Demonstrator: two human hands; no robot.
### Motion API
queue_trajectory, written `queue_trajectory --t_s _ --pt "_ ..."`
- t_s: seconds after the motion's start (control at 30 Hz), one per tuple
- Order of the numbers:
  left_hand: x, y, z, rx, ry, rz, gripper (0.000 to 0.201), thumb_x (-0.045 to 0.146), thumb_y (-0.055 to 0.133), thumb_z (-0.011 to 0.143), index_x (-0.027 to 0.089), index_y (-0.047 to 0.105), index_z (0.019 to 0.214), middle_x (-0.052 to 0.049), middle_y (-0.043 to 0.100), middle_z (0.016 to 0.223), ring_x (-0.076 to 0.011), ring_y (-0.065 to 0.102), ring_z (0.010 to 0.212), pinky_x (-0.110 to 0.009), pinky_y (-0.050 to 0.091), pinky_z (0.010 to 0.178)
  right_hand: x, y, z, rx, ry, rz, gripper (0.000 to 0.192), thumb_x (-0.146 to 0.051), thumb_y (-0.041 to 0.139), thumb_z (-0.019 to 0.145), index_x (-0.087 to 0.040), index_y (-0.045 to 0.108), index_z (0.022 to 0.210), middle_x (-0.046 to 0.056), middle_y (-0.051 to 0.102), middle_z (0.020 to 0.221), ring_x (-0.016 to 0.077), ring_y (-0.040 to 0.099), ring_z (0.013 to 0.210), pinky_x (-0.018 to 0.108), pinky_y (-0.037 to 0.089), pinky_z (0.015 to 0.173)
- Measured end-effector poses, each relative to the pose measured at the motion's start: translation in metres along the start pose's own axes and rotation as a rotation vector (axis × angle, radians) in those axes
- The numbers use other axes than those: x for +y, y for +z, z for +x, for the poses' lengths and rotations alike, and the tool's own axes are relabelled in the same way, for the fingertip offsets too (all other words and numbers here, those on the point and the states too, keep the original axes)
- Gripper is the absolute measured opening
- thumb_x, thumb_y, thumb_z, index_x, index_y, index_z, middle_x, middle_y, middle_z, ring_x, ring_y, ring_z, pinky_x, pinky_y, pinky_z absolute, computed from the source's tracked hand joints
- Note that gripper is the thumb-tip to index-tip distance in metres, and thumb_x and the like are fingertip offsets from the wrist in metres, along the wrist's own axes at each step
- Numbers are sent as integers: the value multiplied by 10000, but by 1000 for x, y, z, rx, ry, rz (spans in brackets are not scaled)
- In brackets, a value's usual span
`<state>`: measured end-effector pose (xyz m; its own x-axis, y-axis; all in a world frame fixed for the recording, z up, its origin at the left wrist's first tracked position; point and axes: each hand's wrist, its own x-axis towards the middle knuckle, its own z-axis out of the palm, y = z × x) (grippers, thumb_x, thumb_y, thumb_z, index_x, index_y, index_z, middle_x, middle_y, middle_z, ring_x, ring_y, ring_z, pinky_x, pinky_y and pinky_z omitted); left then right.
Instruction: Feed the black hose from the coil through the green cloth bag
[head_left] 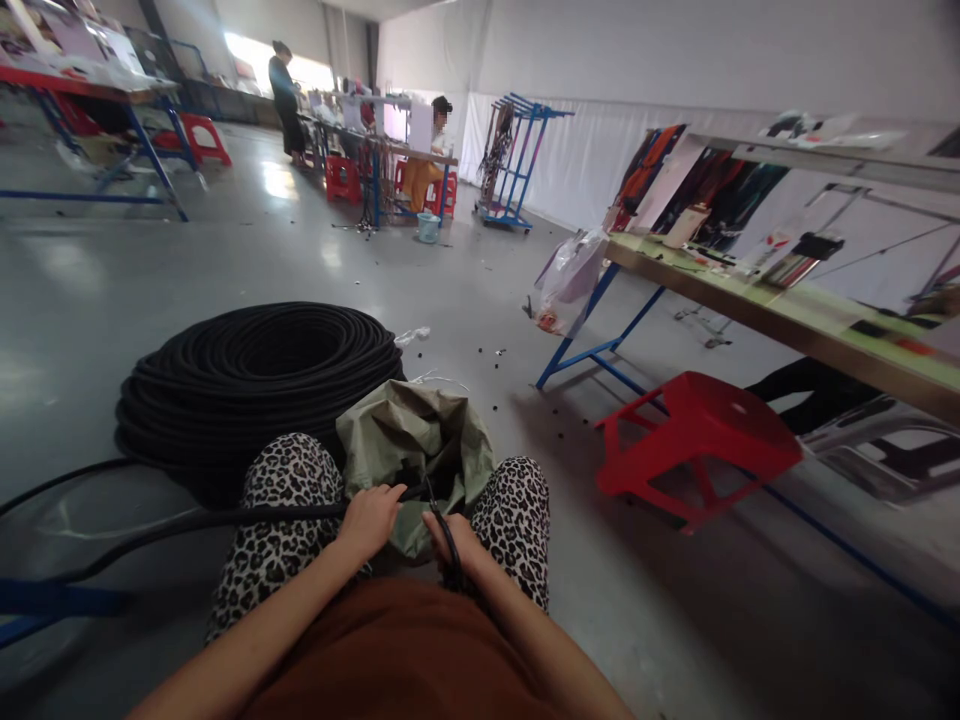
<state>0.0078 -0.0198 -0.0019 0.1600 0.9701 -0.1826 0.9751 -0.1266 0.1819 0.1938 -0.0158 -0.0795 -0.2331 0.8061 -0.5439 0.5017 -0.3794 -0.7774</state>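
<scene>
Two hands sit low in the near centre, working over a green sack between the knees. Left hand [371, 520] is curled down over a black hose [225, 517], its grip wrapped around the line just where it reaches the lap. That hose runs left across the leopard-print knee and on toward the floor. Right hand [454, 545] has its grip narrow on a dark tool [448, 535], likely cutters or scissors, though I cannot tell which; the tip points up toward the green sack [420, 440], whose mouth stands open just beyond the fingers. Just beyond the left knee lies the big coil of black hose [255, 385], thick and full, so by my reading most of the stock is uncut and plenty of work is left. Small dark bits [559, 408] dot the floor near the red stool [697, 435] at right, which suggests some pieces are done. What the sack holds is hidden. Along the right runs a long tabletop [795, 320], and far back two other people are at their own benches.
</scene>
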Motion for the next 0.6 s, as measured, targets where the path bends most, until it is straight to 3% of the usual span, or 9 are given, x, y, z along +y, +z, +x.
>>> queue_trajectory --t_s 0.3,0.6 --pt "-3 6 2 -1 -3 24 385 233 432 949 224 589 1301 -109 713 1130 -227 666 1035 -354 475 873 -20 -4 -13 54 -113 -309 551 -478 416 979 -153 581 564 70 586 575 182 619 652 242 383 575" --pt "-1 3 6 -54 -25 21 402 238 398 952 203 586 1306 -120 710 1143 -244 660 1043 -368 462 875 -16 -2 -7 52 -144 -322 519 -436 415 993 -111 735 743 115 696 726 240 687 810 255 434 650"
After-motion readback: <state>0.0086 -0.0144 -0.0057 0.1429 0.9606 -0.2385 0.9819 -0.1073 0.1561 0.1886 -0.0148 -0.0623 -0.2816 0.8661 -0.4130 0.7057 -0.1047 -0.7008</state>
